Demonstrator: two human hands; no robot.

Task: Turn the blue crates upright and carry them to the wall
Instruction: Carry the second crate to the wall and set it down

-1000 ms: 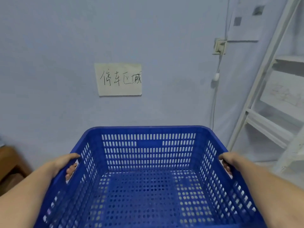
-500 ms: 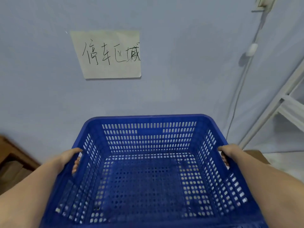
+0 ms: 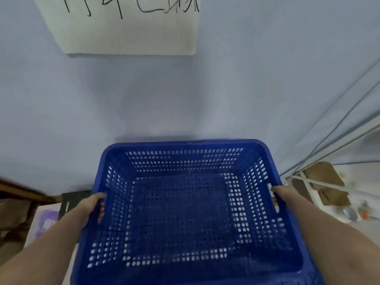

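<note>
A blue perforated crate (image 3: 185, 212) is upright and empty, filling the lower middle of the head view. Its far rim sits close to the pale blue wall (image 3: 164, 99). My left hand (image 3: 92, 206) grips the crate's left handle slot, fingers curled through the opening. My right hand (image 3: 281, 194) grips the right handle slot the same way. Both forearms run in from the bottom corners.
A paper sign (image 3: 127, 25) with handwritten characters hangs on the wall above. A white shelf frame (image 3: 329, 140) and cardboard pieces (image 3: 322, 182) stand at the right. Dark wooden furniture (image 3: 18, 192) and a dark flat object (image 3: 74, 199) lie at the left on the floor.
The crate has moved closer to the wall and lower toward the floor. The sign has slid up to the frame's top. Both hands keep their hold on the handles.
</note>
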